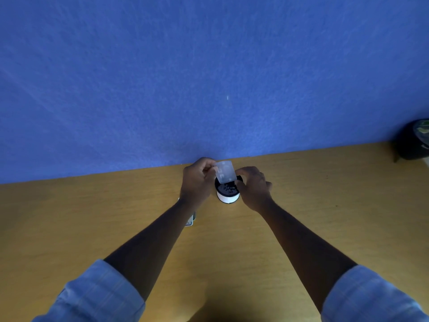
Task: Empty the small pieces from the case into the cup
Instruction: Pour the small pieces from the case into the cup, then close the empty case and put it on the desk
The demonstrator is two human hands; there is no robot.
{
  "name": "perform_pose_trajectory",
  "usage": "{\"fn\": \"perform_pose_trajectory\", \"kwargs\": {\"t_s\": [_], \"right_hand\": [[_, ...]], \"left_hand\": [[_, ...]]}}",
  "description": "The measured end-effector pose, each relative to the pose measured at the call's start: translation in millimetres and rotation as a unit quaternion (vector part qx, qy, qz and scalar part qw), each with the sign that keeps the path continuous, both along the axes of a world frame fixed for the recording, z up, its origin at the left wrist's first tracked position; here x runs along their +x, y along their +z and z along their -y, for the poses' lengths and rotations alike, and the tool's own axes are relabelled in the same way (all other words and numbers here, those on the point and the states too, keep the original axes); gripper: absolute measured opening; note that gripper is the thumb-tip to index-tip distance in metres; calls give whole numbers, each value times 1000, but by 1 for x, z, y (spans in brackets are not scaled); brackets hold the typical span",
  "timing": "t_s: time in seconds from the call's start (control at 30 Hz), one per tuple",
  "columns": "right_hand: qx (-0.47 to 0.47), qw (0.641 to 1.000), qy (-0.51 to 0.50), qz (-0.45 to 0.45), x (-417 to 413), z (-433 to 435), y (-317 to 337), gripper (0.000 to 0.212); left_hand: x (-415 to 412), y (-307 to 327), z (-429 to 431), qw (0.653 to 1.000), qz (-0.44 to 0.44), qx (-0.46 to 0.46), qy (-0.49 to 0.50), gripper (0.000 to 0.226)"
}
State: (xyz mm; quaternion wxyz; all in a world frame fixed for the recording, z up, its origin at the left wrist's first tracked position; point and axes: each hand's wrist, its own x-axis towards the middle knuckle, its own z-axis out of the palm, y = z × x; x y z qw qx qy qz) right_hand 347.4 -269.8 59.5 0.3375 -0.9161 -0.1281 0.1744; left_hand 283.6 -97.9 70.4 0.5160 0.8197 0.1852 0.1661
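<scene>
A small clear plastic case point(225, 171) is held tilted over the short white cup with a dark interior point(228, 193), pinched at its 9 o'clock edge by the closed fingers of the left hand point(197, 181). Small dark pieces point(228, 188) are seen inside the cup. The right hand point(254, 188) is curled around the cup's 3 o'clock side; whether the cup is gripped cannot be told. A flat pale object point(190, 220) is largely hidden under the left forearm on the wooden table point(69, 217). A dark round object point(414, 140) stands at 2 o'clock, well apart.

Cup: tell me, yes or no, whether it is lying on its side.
No, the cup stands upright on the table, its open mouth up with small dark pieces inside.
</scene>
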Motion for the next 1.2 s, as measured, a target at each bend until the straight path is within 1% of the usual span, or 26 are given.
{"fn": "perform_pose_trajectory", "kwargs": {"t_s": [0.17,0.33,0.37,0.43,0.47,0.57,0.67,0.73,0.8,0.87,0.93,1.0,1.1,1.13,1.2], "right_hand": [[15,1000,-9,3,-1,3,0,25],[27,999,-21,4,-1,3,-4,22],[48,999,-25,-6,0,3,-3,21],[137,989,-37,-45,0,3,0,20],[183,980,-45,-66,0,3,2,21],[282,946,-75,-139,-1,0,9,32],[358,893,-94,-256,-2,-5,17,48],[402,839,-88,-355,-3,-7,21,54],[431,790,-82,-428,-5,-6,22,62],[437,775,-74,-451,-9,-6,22,67],[444,769,-70,-454,-13,-6,22,68],[459,759,-73,-456,-17,-5,22,68],[474,747,-86,-459,-24,-3,25,67],[478,743,-88,-460,-27,-3,28,68],[483,739,-90,-461,-32,-1,32,72]], "left_hand": [[7,4,-1,984,-31,-166,55,11],[7,13,-1,967,-44,-243,67,19],[7,14,-1,963,-46,-257,66,20],[6,15,-2,957,-51,-279,61,20],[5,16,-2,955,-56,-285,58,19],[3,16,-3,950,-72,-300,50,23],[0,18,-1,955,-78,-283,41,23],[-2,17,-2,957,-77,-277,18,21],[-5,16,-5,957,-81,-280,-7,20],[-11,17,-9,958,-91,-271,-22,22],[-17,18,-13,960,-102,-260,-31,21],[-25,12,-19,962,-110,-250,-14,20],[-41,-10,-38,971,-134,-185,76,22],[-48,-20,-46,969,-154,-154,114,22],[-62,-37,-59,956,-206,-105,183,30]]}}
